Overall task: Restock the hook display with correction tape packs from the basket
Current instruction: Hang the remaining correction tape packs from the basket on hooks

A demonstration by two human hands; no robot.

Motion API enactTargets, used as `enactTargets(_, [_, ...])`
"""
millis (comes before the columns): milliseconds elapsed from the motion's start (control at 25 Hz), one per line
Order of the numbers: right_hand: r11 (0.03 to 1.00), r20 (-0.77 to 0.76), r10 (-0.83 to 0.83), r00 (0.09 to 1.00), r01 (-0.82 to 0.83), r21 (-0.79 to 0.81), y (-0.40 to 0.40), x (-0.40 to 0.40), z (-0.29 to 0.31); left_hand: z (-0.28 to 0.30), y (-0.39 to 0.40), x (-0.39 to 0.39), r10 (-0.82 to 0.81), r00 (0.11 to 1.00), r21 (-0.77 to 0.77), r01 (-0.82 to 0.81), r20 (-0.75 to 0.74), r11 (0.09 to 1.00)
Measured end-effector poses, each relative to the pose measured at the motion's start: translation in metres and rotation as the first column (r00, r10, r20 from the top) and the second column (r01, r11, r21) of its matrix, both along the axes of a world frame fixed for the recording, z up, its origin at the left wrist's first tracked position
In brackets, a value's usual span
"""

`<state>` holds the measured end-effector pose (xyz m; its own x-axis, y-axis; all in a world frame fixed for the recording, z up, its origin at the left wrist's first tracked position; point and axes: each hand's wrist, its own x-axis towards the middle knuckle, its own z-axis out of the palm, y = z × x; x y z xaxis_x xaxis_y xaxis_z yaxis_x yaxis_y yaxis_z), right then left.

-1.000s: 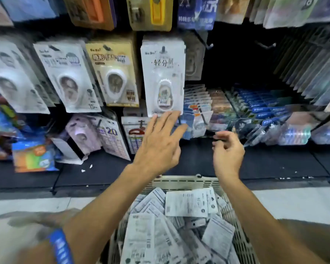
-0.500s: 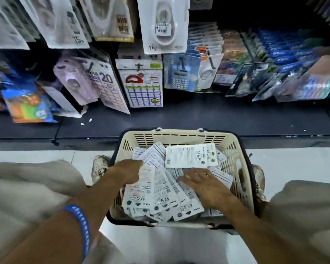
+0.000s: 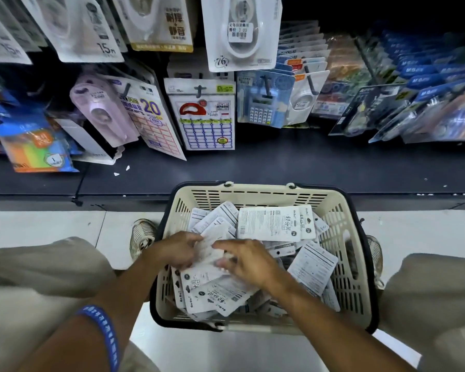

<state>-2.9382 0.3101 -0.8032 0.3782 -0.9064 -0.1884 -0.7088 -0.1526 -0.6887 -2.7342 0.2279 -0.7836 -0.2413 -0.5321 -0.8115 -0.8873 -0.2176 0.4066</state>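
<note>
Below the hook display (image 3: 242, 33), on pale floor, sits a cream basket (image 3: 341, 237) of white correction tape packs (image 3: 269, 224), where the left hand (image 3: 176, 249) and right hand (image 3: 249, 260) together hold one blurred pack (image 3: 210, 251).

A white hanging blister pack (image 3: 240, 33) carried a price sticker reading "3.00" and a "76" logo at its lower left. Beside it, a yellow-edged pack (image 3: 160, 22) showed "耐摔" and "静音", while two packs further left were marked "15m" (image 3: 81, 28). A sticker sheet pack (image 3: 152, 116) below bore a large "20". In the basket (image 3: 344, 237), a correction tape pack (image 3: 270, 224) read "轻分贝" with a "76" badge
</note>
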Motion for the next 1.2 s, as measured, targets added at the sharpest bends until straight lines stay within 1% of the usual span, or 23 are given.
enactTargets(40, [0.993, 0.073, -0.095, 0.993, 0.089, 0.081, -0.012, 0.002, 0.011, 0.005, -0.003, -0.001, 0.157, 0.986, 0.003, -0.157, -0.063, 0.988])
enactTargets(80, [0.966, 0.143, -0.202, 0.969, 0.173, 0.191, -0.024, -0.001, 0.021, 0.014, -0.006, -0.004, 0.315, 0.941, 0.006, -0.316, -0.121, 0.949])
enactTargets(120, [0.914, 0.219, -0.323, 0.921, 0.243, 0.326, -0.036, -0.009, 0.031, 0.021, -0.009, -0.007, 0.443, 0.877, 0.026, -0.446, -0.187, 0.895])
enactTargets(160, [0.844, 0.289, -0.449, 0.845, 0.295, 0.447, -0.047, -0.022, 0.041, 0.028, -0.013, -0.01, 0.524, 0.808, 0.064, -0.528, -0.268, 0.847])
enactTargets(200, [0.771, 0.344, -0.564, 0.751, 0.329, 0.545, -0.057, -0.038, 0.051, 0.037, -0.018, -0.014, 0.538, 0.761, 0.1, -0.542, -0.362, 0.835])
enactTargets(320, [0.567, 0.392, -0.795, 0.464, 0.337, 0.751, -0.073, -0.065, 0.074, 0.063, -0.021, -0.035, 0.448, 0.67, 0.246, -0.378, -0.593, 0.892])
enactTargets(360, [0.502, 0.373, -0.851, 0.371, 0.361, 0.786, -0.074, -0.061, 0.076, 0.065, -0.016, -0.044, 0.46, 0.644, 0.305, -0.345, -0.611, 0.888])
enactTargets(400, [0.43, 0.33, -0.898, 0.291, 0.418, 0.801, -0.073, -0.053, 0.073, 0.065, -0.009, -0.053, 0.514, 0.607, 0.374, -0.353, -0.606, 0.857])
enactTargets(440, [0.365, 0.28, -0.93, 0.239, 0.498, 0.787, -0.07, -0.047, 0.07, 0.063, -0.002, -0.061, 0.578, 0.569, 0.435, -0.38, -0.585, 0.816])
enactTargets(480, [0.331, 0.257, -0.943, 0.209, 0.548, 0.768, -0.066, -0.042, 0.07, 0.061, 0.005, -0.068, 0.627, 0.537, 0.479, -0.405, -0.565, 0.779])
enactTargets(560, [0.327, 0.256, -0.945, 0.205, 0.507, 0.797, -0.059, -0.041, 0.081, 0.058, 0.012, -0.073, 0.66, 0.511, 0.468, -0.466, -0.551, 0.751])
enactTargets(600, [0.394, 0.299, -0.917, 0.265, 0.472, 0.788, -0.057, -0.045, 0.094, 0.061, 0.012, -0.073, 0.675, 0.476, 0.454, -0.504, -0.565, 0.735])
enactTargets(680, [0.641, 0.407, -0.743, 0.532, 0.389, 0.662, -0.049, -0.059, 0.127, 0.07, 0.008, -0.072, 0.723, 0.343, 0.49, -0.557, -0.6, 0.671])
enactTargets(720, [0.729, 0.437, -0.635, 0.637, 0.306, 0.612, -0.045, -0.065, 0.143, 0.077, 0.007, -0.074, 0.736, 0.283, 0.521, -0.554, -0.615, 0.649])
enactTargets(760, [0.772, 0.457, -0.561, 0.69, 0.237, 0.59, -0.042, -0.072, 0.158, 0.086, 0.007, -0.076, 0.736, 0.233, 0.548, -0.535, -0.635, 0.643])
enactTargets(800, [0.792, 0.471, -0.533, 0.703, 0.218, 0.571, -0.04, -0.079, 0.174, 0.099, 0.006, -0.08, 0.72, 0.2, 0.557, -0.51, -0.665, 0.656])
enactTargets(840, [0.805, 0.487, -0.535, 0.69, 0.243, 0.541, -0.037, -0.087, 0.191, 0.113, 0.004, -0.083, 0.686, 0.186, 0.539, -0.49, -0.703, 0.685])
enactTargets(880, [0.815, 0.521, -0.554, 0.649, 0.298, 0.497, -0.037, -0.096, 0.21, 0.13, 0.002, -0.086, 0.631, 0.198, 0.491, -0.472, -0.75, 0.732])
enactTargets(960, [0.83, 0.625, -0.553, 0.551, 0.432, 0.353, -0.04, -0.117, 0.253, 0.178, -0.004, -0.088, 0.483, 0.273, 0.331, -0.454, -0.832, 0.827])
enactTargets(1000, [0.837, 0.667, -0.519, 0.534, 0.475, 0.271, -0.043, -0.125, 0.277, 0.203, -0.009, -0.087, 0.402, 0.311, 0.235, -0.457, -0.861, 0.858])
enactTargets(1080, [0.851, 0.699, -0.455, 0.552, 0.501, 0.158, -0.053, -0.134, 0.315, 0.252, -0.02, -0.082, 0.261, 0.334, 0.064, -0.501, -0.906, 0.863])
enactTargets(1120, [0.852, 0.677, -0.445, 0.587, 0.509, 0.119, -0.061, -0.136, 0.33, 0.274, -0.027, -0.079, 0.21, 0.316, 0.01, -0.533, -0.925, 0.846])
enactTargets(1200, [0.846, 0.603, -0.449, 0.659, 0.53, 0.051, -0.079, -0.136, 0.348, 0.309, -0.042, -0.076, 0.155, 0.27, -0.034, -0.585, -0.95, 0.811])
